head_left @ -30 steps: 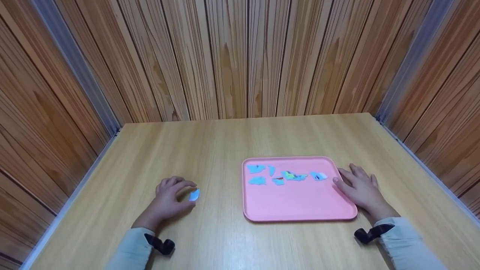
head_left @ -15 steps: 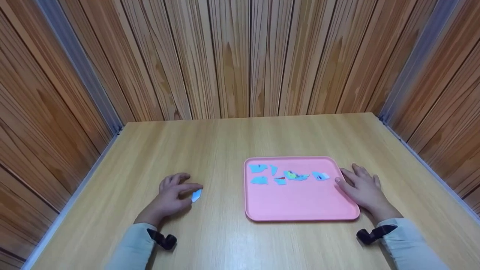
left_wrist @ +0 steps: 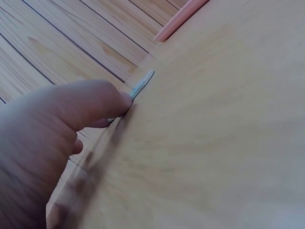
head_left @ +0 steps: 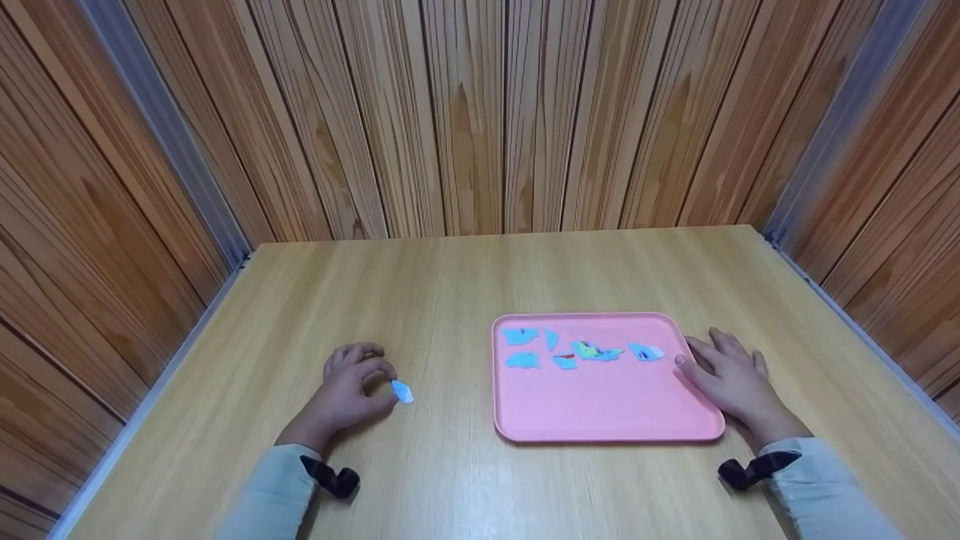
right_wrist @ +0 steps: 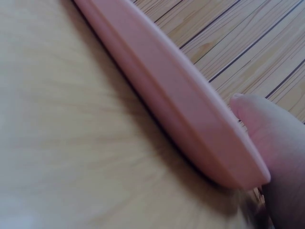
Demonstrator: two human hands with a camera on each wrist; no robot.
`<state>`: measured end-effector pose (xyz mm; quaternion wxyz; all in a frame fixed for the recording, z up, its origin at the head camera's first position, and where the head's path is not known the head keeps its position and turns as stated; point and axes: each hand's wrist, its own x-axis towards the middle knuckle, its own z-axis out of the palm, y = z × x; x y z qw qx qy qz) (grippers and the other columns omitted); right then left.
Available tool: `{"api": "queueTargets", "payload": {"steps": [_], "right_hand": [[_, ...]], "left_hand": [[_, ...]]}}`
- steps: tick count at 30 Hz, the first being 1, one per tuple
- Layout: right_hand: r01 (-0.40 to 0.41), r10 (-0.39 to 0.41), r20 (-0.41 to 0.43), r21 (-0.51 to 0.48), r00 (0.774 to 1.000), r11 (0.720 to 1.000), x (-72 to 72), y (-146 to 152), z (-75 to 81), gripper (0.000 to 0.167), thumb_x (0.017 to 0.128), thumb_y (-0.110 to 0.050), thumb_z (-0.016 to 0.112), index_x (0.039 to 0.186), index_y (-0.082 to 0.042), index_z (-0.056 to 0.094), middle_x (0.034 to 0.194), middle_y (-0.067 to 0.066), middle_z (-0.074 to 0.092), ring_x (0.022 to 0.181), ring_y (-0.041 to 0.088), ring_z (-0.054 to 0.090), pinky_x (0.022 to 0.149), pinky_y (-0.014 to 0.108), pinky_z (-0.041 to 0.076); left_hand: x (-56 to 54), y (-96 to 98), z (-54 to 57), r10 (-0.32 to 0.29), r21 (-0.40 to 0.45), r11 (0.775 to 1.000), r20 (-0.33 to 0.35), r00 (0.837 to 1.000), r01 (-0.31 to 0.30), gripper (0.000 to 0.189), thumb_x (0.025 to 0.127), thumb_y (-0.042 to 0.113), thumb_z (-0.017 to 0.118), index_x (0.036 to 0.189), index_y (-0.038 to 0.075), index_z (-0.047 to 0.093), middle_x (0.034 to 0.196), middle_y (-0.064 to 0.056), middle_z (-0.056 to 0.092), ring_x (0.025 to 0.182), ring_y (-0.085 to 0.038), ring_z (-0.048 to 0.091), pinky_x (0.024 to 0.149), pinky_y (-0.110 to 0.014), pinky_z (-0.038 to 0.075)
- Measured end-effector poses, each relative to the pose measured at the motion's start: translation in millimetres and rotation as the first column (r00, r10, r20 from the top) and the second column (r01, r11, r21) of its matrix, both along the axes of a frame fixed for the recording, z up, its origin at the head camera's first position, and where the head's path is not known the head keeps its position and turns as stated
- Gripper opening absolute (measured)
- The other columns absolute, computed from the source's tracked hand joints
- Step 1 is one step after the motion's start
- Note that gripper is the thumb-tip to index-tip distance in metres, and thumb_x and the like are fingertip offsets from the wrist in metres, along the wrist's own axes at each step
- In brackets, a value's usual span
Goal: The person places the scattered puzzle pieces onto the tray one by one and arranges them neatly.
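Observation:
In the head view my left hand (head_left: 355, 384), left of the tray, pinches a small torn-edged light-blue piece (head_left: 403, 391) between thumb and fingertips, close over the table. From the left wrist, the piece (left_wrist: 142, 86) appears thin and nearly edge-on, its near end hidden by the thumb. My right hand (head_left: 735, 386) holds the right edge of the pink tray (head_left: 600, 412), thumb over the rim and fingers along the outside. On the tray lie several irregular blue pieces, including one with yellow-green print (head_left: 596, 352), one with red (head_left: 564, 361) and one with a white end (head_left: 646, 352).
The wooden table (head_left: 442, 292) carries the tray right of centre. Wood-plank walls (head_left: 480, 120) rise behind it and at both sides. A black camera strap (head_left: 330, 478) sits at the left wrist and another (head_left: 757, 470) at the right.
My left fingers have shifted and turned the small blue piece, which now points out to the right past the fingertips. The right hand keeps its place at the tray; the whole view drifts slightly.

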<state>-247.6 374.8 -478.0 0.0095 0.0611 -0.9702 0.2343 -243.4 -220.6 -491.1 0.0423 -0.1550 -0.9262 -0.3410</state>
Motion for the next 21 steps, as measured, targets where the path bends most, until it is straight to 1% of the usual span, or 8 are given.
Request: {"api": "queueTargets", "payload": {"steps": [6, 9, 13, 18, 21], "right_hand": [[0.003, -0.003, 0.008, -0.005, 1.000, 1.000, 0.2, 0.9, -0.2, 0.083, 0.099, -0.065, 0.042, 0.154, -0.003, 0.037, 0.160, 0.037, 0.011, 0.146, 0.058, 0.002, 0.109, 0.075, -0.012], [0.013, -0.013, -0.005, -0.002, 1.000, 1.000, 1.2, 1.6, -1.1, 0.082, 0.099, -0.064, 0.044, 0.153, -0.002, 0.038, 0.159, 0.037, 0.013, 0.146, 0.058, 0.004, 0.109, 0.075, -0.011], [0.026, -0.026, -0.028, 0.002, 0.999, 1.000, 1.0, 1.2, -0.8, 0.081, 0.099, -0.062, 0.045, 0.152, -0.001, 0.041, 0.158, 0.038, 0.015, 0.145, 0.059, 0.007, 0.109, 0.076, -0.009], [0.019, -0.019, -0.014, -0.009, 1.000, 1.000, -0.1, -0.7, -0.3, 0.082, 0.099, -0.064, 0.045, 0.153, -0.003, 0.039, 0.160, 0.037, 0.013, 0.146, 0.058, 0.005, 0.110, 0.074, -0.011], [0.014, -0.014, -0.007, -0.012, 1.000, 1.000, 0.2, -0.2, 0.2, 0.083, 0.099, -0.064, 0.045, 0.153, -0.002, 0.039, 0.160, 0.037, 0.013, 0.146, 0.058, 0.004, 0.110, 0.074, -0.011]], "left_hand": [[-0.6, 6.7, 0.9, 0.017, -0.046, 0.999, -0.068, 0.998, -0.020, 0.021, 0.075, 0.028, 0.084, 0.083, 0.031, 0.066, 0.136, 0.000, 0.053, 0.135, -0.030, 0.026, 0.109, -0.058, 0.019], [-0.5, 12.4, 1.8, 0.023, -0.054, 0.998, -0.093, 0.995, -0.028, 0.021, 0.073, 0.030, 0.085, 0.080, 0.031, 0.066, 0.135, 0.001, 0.054, 0.135, -0.030, 0.027, 0.110, -0.057, 0.018], [-1.7, 23.1, 5.1, 0.025, -0.034, 0.999, -0.100, 0.995, -0.029, 0.020, 0.074, 0.034, 0.085, 0.078, 0.030, 0.067, 0.138, 0.001, 0.052, 0.137, -0.031, 0.024, 0.111, -0.059, 0.014], [-3.3, 34.4, 10.0, 0.050, -0.005, 0.999, -0.103, 0.993, -0.051, 0.020, 0.076, 0.037, 0.086, 0.079, 0.027, 0.069, 0.141, 0.000, 0.049, 0.139, -0.032, 0.021, 0.112, -0.061, 0.013], [-4.8, 40.5, 12.0, 0.055, -0.003, 0.998, -0.110, 0.992, -0.055, 0.021, 0.077, 0.037, 0.085, 0.081, 0.025, 0.069, 0.141, 0.001, 0.049, 0.139, -0.032, 0.021, 0.112, -0.061, 0.013]]}}
